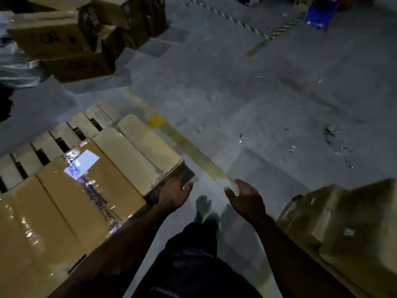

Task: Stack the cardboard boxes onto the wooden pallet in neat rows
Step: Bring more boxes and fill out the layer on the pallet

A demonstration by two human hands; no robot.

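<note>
A row of several taped cardboard boxes (pixel 90 190) lies on the wooden pallet (pixel 53 145) at the left; bare slats show behind them. One box carries a white label (pixel 82 163). My left hand (pixel 175 193) hangs beside the near end of the row, fingers relaxed, holding nothing; whether it touches the box is unclear. Out over the floor, my right hand (pixel 245 197) is open and empty. More cardboard boxes (pixel 343 229) sit at the lower right.
A loose pile of cardboard boxes (pixel 71 39) stands at the upper left beside clear plastic wrap (pixel 17 65). A yellow floor line (pixel 193 151) runs past the pallet. A striped line (pixel 242 22) and a blue object (pixel 321 11) lie far off. My legs (pixel 193 254) are below.
</note>
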